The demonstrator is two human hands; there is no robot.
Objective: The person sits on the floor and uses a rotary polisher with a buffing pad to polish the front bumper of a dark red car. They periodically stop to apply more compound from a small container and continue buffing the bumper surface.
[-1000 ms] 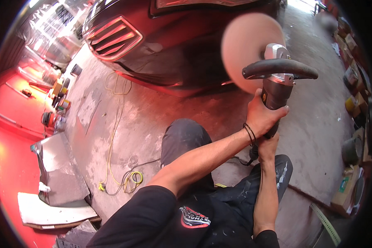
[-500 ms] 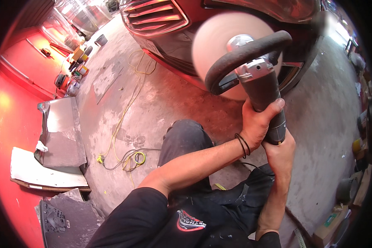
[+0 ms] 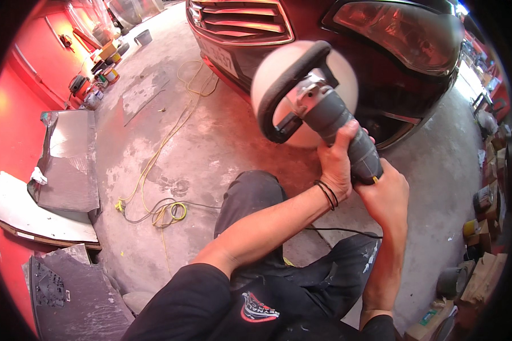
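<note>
A dark rotary polisher with a loop handle and a round pale pad is held up in front of a car's dark front bumper. The pad looks blurred, and whether it touches the paint I cannot tell. My left hand, with black bands on its wrist, wraps round the polisher's body. Behind it, my right hand grips the rear end, where the black cord leaves. Above and right of the pad is the headlight; the grille lies to the left.
A yellow cord runs over the concrete floor to a coil beside my knee. Panels lean along the red wall on the left, with a bucket farther back. Cardboard boxes and other items line the right side.
The polisher has moved left in the view and tilted more to the left, with both hands still on it. The view has shifted, so more of the headlight and bumper shows.
</note>
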